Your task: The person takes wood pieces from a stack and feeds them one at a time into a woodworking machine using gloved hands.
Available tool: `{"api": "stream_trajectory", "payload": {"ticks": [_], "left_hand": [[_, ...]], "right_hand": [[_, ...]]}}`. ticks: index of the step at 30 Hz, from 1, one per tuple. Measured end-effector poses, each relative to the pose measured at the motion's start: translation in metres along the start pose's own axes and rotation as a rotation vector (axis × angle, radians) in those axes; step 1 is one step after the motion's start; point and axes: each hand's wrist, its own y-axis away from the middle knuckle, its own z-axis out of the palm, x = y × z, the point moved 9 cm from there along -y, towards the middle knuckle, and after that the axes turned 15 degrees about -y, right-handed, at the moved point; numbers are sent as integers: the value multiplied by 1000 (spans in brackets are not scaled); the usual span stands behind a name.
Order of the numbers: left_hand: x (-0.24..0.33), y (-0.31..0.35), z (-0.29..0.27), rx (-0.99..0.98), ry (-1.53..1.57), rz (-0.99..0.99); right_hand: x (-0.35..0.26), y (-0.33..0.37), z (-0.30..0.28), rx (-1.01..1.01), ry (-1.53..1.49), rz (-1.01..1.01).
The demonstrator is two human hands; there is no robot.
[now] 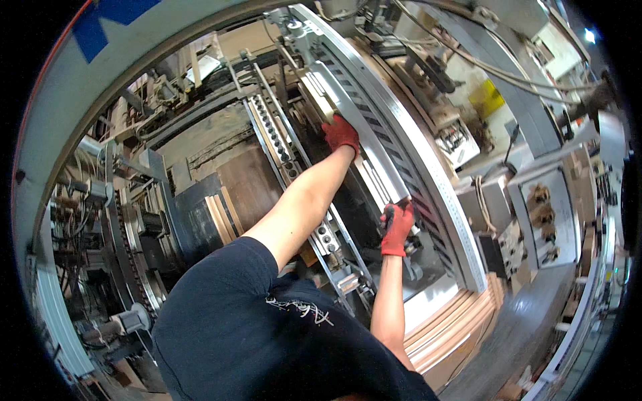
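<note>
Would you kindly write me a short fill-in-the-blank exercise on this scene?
1. The glove on the left hand is ____ in colour.
2. The person's dark shirt has sleeves that are ____, leaving the forearms bare.
3. Of the two hands at the silver panel, the one nearer the light-brown stacked strips is the ____ hand.

Missing words: red; short; right.
</note>
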Motion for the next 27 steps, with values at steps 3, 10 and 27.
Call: {"api": "stream_trajectory", "payload": {"ticks": [3,10,27], "left_hand": [[-3,-2,0,25,114,22],[1,18,-14,48,46,6],[-15,-38,-8,222,48,47]], "right_hand": [[-9,0,1,-50,86,-87],[-15,3,2,-74,180,-128],[49,132,28,-604,1096,-176]]}}
